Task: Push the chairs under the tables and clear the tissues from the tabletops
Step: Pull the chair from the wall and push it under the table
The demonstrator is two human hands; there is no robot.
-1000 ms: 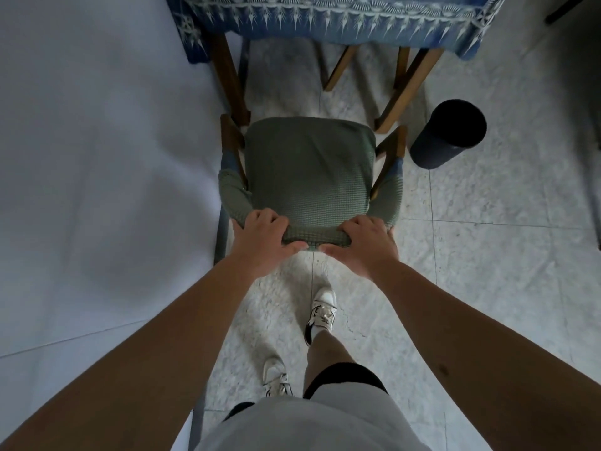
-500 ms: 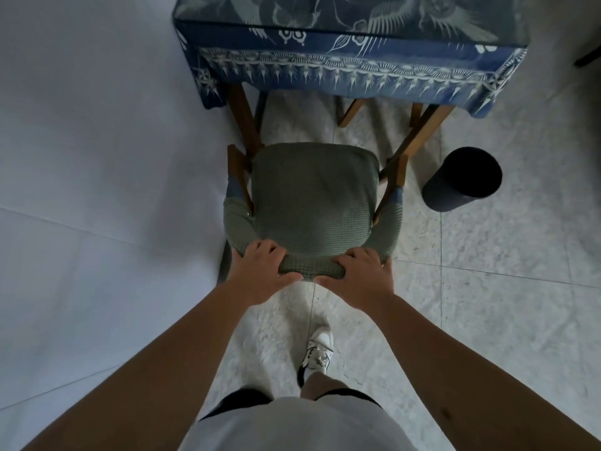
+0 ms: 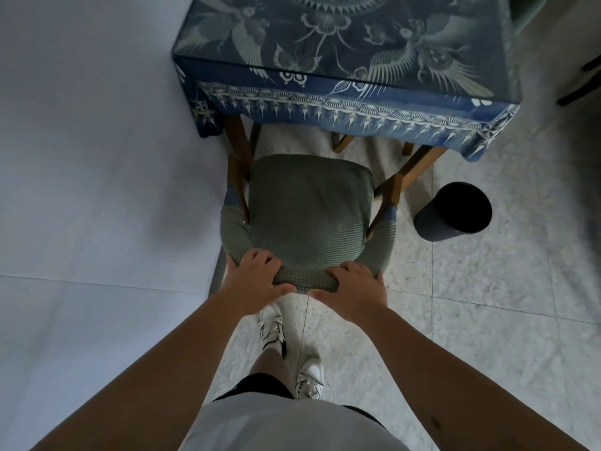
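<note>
Both hands are gripping the curved top rail of the wooden chair with the green waffle-knit cover. The left hand is clenching the rail at 7 o'clock of the seat, fingers curling over, thumb beneath. The right hand is doing likewise at 5 o'clock. The chair is standing at 6 o'clock of the table draped in blue patterned cloth, its seat not yet under it. A dark cylindrical bin is sitting at the chair's 3 o'clock.

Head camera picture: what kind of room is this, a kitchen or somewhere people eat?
Probably a dining area, in a home or small eatery. A table wears a blue patterned cloth, a green-covered chair faces it, gripped by the left hand and right hand, and a dark bin stands on the tiled floor.
</note>
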